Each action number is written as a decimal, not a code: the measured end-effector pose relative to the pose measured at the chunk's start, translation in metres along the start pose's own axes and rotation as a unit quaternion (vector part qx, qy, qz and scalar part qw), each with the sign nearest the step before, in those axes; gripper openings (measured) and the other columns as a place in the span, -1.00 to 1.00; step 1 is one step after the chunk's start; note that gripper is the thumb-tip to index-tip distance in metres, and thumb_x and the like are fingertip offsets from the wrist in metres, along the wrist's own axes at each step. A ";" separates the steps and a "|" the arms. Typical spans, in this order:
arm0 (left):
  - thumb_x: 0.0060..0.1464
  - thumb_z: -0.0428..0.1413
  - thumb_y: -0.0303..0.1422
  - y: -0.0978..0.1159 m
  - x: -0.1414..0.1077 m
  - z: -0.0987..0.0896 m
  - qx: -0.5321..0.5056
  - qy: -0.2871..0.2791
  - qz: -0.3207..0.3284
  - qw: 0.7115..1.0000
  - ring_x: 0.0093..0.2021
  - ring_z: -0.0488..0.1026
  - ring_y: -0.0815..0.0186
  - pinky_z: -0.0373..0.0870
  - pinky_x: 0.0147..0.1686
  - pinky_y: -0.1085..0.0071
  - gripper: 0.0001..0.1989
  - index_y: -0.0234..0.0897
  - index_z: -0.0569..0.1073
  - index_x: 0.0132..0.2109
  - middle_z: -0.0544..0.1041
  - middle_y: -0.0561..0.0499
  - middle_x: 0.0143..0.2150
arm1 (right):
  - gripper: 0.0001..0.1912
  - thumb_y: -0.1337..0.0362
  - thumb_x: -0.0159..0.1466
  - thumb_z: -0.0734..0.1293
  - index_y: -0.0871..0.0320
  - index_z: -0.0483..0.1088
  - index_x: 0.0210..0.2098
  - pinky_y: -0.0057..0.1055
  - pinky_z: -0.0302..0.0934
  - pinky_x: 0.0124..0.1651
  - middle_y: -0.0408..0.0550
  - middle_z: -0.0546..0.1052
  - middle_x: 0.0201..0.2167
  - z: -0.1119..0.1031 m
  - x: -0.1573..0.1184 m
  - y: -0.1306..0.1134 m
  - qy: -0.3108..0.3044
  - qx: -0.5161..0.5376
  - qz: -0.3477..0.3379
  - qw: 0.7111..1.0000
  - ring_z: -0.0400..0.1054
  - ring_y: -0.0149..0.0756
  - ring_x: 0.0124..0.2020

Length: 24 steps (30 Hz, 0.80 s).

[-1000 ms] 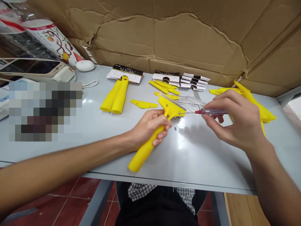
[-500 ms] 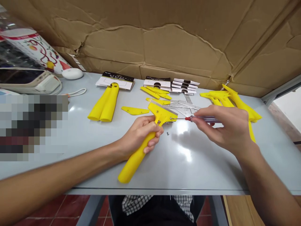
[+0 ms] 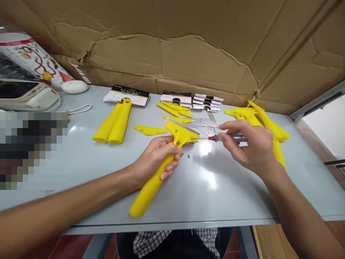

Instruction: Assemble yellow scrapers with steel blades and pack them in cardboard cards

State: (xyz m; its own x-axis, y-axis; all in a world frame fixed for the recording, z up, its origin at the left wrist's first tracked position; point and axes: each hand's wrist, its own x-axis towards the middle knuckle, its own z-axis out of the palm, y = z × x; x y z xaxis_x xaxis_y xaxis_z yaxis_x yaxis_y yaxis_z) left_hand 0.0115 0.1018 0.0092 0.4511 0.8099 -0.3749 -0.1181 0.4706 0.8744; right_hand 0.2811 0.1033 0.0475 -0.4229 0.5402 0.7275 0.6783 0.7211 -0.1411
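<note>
Left hand [image 3: 157, 155] is wrapped right round the grip of a yellow plastic scraper [image 3: 147, 195] with a flared, roughly triangular head. Right hand [image 3: 250, 145] pinches a slim screwdriver [image 3: 237, 137] with a translucent purple handle, red collar and steel shaft. The scraper, over the near part of the grey tabletop [image 3: 97, 187], serves as landmark below.

Done, as far as visible: a thin steel blade [image 3: 186, 126] lies along the scraper's far edge. The screwdriver tip meets a small silver screw [image 3: 191, 138] at the right end of the scraper's head. A dark spot marks the head's left side; whether it is a screw or a bare hole cannot be told. Judgement: this piece is largely together, fastening in hand; tightness not readable.

Left over: one flat yellow plastic plate with holes [image 3: 150, 130] just left of the scraper's head; more yellow plates [image 3: 172, 109] beyond it; loose silver metal blades [image 3: 207, 124] beyond it to the right. One loose metal screw [image 3: 189, 156] lies just nearer than the head. Well right of the scraper, a heap of yellow plastic pieces [image 3: 275, 126], count unclear. Left of it, two yellow handles [image 3: 111, 124] meet a black-and-white card [image 3: 126, 95]; cannot tell whether these are finished.
</note>
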 end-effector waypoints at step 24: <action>-0.01 0.34 -0.18 0.006 -0.002 0.005 0.013 0.030 -0.020 0.999 -0.78 0.11 0.52 0.04 -0.76 0.57 -0.65 -0.23 0.36 -0.50 0.27 0.15 -0.70 | -0.78 0.46 0.41 0.40 0.07 0.49 -0.02 -0.40 0.40 -0.36 -0.13 0.68 -0.24 0.004 0.000 0.001 -0.001 0.109 -0.033 0.994 0.57 -0.36 -0.34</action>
State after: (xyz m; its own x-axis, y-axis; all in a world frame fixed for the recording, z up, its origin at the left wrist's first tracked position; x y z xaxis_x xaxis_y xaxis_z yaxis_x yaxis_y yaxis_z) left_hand 0.0141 0.1019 0.0169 0.4002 0.8111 -0.4266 -0.0771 0.4937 0.8662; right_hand 0.2799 0.1059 0.0447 -0.4640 0.4892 0.7385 0.5035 0.8315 -0.2345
